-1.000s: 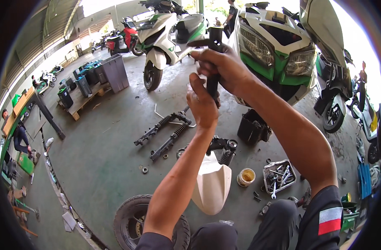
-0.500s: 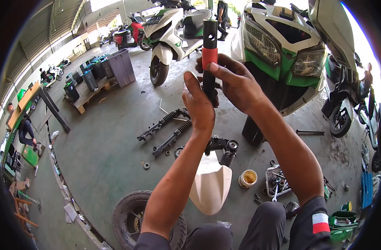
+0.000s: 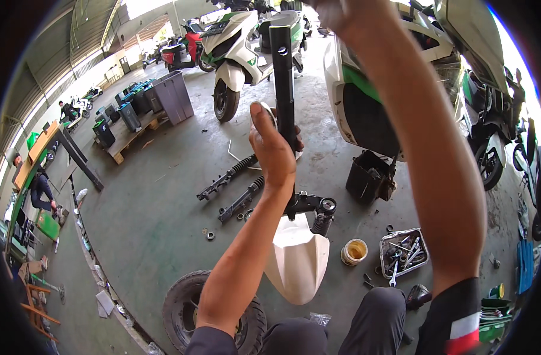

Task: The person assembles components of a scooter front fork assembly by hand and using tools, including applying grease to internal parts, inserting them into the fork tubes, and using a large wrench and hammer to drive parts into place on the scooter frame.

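Note:
My left hand is closed around the black steering stem of a scooter front fork, its thumb pointing up. The stem stands nearly upright, with a cross hole near its top. Below, it meets the black fork clamp, which has a spring shock leg and a white front fender. My right hand is raised at the upper edge, above and right of the stem's top. It is smeared by motion and its fingers are partly cut off, so whether it holds anything does not show.
Two loose shock absorbers lie ahead. A wheel with tire sits by my left knee. Rightward are a grease tub, a tool tray and a black box. White-green scooters stand ahead.
My right hand has left the stem and risen to the upper right. The red band seen around the stem is gone from it. My left hand still grips the stem.

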{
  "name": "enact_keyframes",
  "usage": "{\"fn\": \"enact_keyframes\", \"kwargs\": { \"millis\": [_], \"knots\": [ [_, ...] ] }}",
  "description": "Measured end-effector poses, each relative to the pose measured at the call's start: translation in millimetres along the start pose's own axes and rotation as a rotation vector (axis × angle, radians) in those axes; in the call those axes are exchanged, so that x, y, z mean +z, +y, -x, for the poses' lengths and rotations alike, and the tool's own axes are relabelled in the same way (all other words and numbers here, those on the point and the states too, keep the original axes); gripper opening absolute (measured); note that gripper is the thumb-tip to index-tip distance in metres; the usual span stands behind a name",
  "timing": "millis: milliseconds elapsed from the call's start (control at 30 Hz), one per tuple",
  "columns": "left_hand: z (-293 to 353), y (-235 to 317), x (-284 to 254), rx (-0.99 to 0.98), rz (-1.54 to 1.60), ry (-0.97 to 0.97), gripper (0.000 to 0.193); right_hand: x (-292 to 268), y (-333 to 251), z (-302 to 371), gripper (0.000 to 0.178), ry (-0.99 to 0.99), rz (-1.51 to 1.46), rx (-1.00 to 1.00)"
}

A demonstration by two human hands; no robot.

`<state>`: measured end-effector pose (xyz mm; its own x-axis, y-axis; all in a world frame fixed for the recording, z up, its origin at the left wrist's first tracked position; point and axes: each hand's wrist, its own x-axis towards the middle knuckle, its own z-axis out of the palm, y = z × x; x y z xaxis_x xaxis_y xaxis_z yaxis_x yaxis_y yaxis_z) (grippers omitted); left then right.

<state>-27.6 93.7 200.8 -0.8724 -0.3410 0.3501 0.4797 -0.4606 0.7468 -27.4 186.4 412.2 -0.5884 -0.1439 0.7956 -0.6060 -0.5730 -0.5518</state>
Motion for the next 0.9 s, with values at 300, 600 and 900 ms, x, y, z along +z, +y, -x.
{"fn": "enact_keyframes", "kwargs": {
  "millis": [300, 600, 900],
  "knots": [
    [-62.6, 66.0, 12.6, 0.543, -0.335, -0.133, 0.051, -61.4, 14.7, 124.5, 0.032, 0.072, 0.456, 0.172],
    [-44.2, 108.2, 31.6, 0.428, -0.736, -0.416, 0.039, -120.2, -14.3, 236.5, 0.033, 0.053, 0.559, 0.42],
    [-71.5, 35.1, -67.4, 0.404, -0.886, -0.219, 0.045, -178.3, -137.9, 335.7, 0.034, 0.154, 0.774, 0.511]
  ]
}}
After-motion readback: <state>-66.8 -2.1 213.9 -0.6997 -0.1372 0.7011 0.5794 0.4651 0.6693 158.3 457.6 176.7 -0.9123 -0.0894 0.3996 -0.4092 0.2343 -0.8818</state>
